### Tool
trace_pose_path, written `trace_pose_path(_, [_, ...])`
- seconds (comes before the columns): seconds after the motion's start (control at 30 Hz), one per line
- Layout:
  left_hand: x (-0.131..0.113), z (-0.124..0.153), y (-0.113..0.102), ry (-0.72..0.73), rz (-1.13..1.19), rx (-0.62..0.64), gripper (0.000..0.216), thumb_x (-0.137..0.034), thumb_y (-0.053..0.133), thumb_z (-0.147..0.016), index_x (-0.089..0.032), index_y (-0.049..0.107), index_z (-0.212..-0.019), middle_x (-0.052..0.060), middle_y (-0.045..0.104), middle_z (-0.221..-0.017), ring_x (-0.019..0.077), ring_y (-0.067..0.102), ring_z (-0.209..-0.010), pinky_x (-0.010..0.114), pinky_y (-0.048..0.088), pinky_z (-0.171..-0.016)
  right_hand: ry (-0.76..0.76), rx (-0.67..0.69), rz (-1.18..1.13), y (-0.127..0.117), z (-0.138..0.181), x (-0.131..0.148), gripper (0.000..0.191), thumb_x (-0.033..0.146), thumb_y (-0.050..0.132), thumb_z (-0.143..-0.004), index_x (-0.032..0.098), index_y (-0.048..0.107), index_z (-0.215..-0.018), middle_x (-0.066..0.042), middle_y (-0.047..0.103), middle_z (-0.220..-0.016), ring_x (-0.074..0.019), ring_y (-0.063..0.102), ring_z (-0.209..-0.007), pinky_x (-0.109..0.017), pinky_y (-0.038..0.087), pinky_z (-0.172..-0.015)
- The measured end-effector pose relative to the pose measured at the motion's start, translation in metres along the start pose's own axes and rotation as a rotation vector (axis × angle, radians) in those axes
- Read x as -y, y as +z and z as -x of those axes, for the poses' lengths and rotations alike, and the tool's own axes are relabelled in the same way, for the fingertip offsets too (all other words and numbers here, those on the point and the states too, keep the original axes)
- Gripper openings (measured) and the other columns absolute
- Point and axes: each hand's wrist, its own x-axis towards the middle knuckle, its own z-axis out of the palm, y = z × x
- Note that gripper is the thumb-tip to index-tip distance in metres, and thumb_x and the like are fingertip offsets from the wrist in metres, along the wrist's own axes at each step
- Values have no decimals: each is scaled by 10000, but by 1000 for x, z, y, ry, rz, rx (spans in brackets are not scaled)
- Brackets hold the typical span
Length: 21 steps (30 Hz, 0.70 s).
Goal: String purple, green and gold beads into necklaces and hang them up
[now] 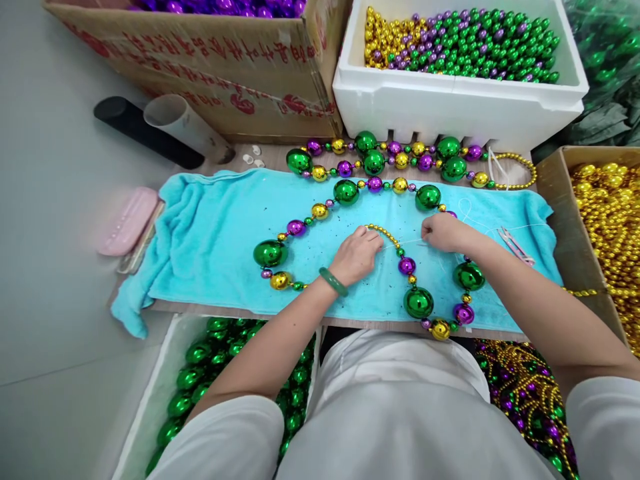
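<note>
A bead necklace (pixel 419 303) of green, purple and gold balls lies in a loop on the turquoise towel (pixel 210 220). My left hand (pixel 357 257), with a green bangle on the wrist, is closed over the small gold beads (pixel 384 231) at the necklace's end. From there a thin clear string (pixel 403 242) runs taut to my right hand (pixel 443 232). The right fingers are pinched together on that string, close to the necklace's right side. What lies under the left palm is hidden.
Small scissors (pixel 515 245) lie on the towel at right. Behind it rests another bead strand (pixel 373 162). A foam box (pixel 460 97) of beads, cardboard boxes (pixel 225 73), two tubes (pixel 175 120) and a pink case (pixel 129 223) surround the towel. Green balls (pixel 193 377) fill a front-left box.
</note>
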Motion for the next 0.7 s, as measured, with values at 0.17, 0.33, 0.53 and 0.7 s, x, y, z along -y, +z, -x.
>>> trace_pose_path(0.17, [10,11,-2,23,-83,54,201,-46,433,-807,-150,598,-763,84,588,-805,214,454,-786,353,402,-762,52,-20,106,3,6,-6,268,60,514,-733,67,715,-910,-213,690,-927,-302,631,-936,-333,449,-766])
trace_pose_path(0.33, [10,14,-5,-3,-2,18,208,-80,415,-824,-150,593,-739,95,585,-778,222,475,-791,369,405,-761,74,-38,126,12,5,-14,245,73,505,-721,82,703,-864,-200,689,-894,-294,635,-892,-329,443,-720])
trace_pose_path(0.53, [-1,7,-12,-304,709,-208,121,-193,500,-758,-168,542,-648,47,600,-762,182,545,-783,334,437,-744,51,-130,-460,4,8,-19,73,192,550,-696,154,610,-714,-68,653,-746,-173,571,-697,-250,387,-559])
trace_pose_path(0.7, [-20,-15,-5,-613,1719,-232,95,-222,564,-679,-156,503,-650,62,655,-846,168,623,-842,217,436,-566,-71,-52,-1459,11,6,-1,104,223,563,-601,181,475,-637,-53,639,-821,-153,583,-716,-195,324,-420])
